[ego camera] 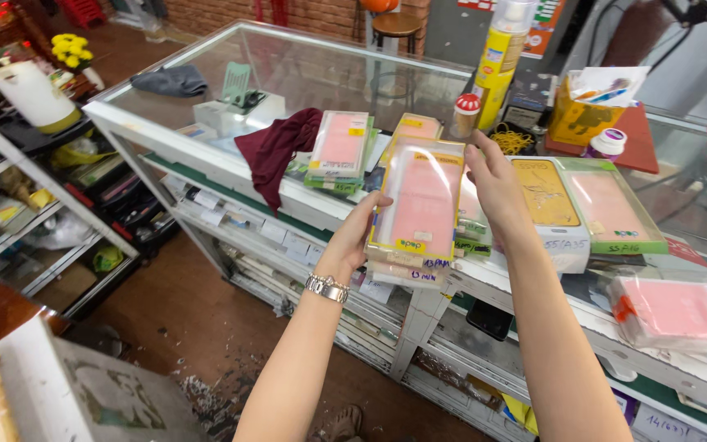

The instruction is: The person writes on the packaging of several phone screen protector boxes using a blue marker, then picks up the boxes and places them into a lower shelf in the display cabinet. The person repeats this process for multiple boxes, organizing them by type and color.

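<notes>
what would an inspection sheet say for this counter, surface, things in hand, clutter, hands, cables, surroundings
surface: glass display counter, crowded at the near edge.
job's things: stack of clear packs with pink inserts, held upright above the counter edge.
clutter: maroon cloth, grey cloth, more packs, yellow spray can, rubber bands.
grippers: left hand grips the stack's left side; right hand the right side.
cables: nothing seen.
surroundings: shelves at left, wooden stool behind, debris on the floor.
</notes>
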